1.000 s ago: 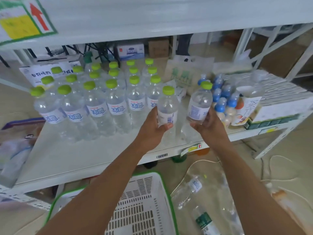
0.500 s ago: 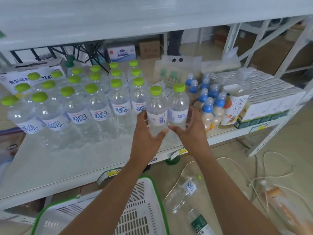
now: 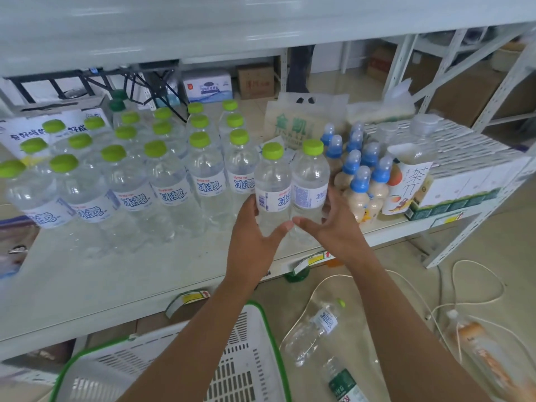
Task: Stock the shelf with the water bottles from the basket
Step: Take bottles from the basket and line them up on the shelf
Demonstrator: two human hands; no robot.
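The white shelf (image 3: 116, 271) is carrying rows of green-capped water bottles (image 3: 171, 181), and the green-rimmed basket (image 3: 246, 372) is sitting on the floor below the shelf's front edge. The left hand (image 3: 255, 239) and right hand (image 3: 333, 227) are cupping two upright bottles at the right end of the front row. Both hands are lying loosely open and are not gripping. The left fingers (image 3: 250, 204) are touching the left bottle (image 3: 272, 184), and the right fingers (image 3: 335, 204) are resting beside the right bottle (image 3: 310, 178). The thumbs are nearly meeting in front.
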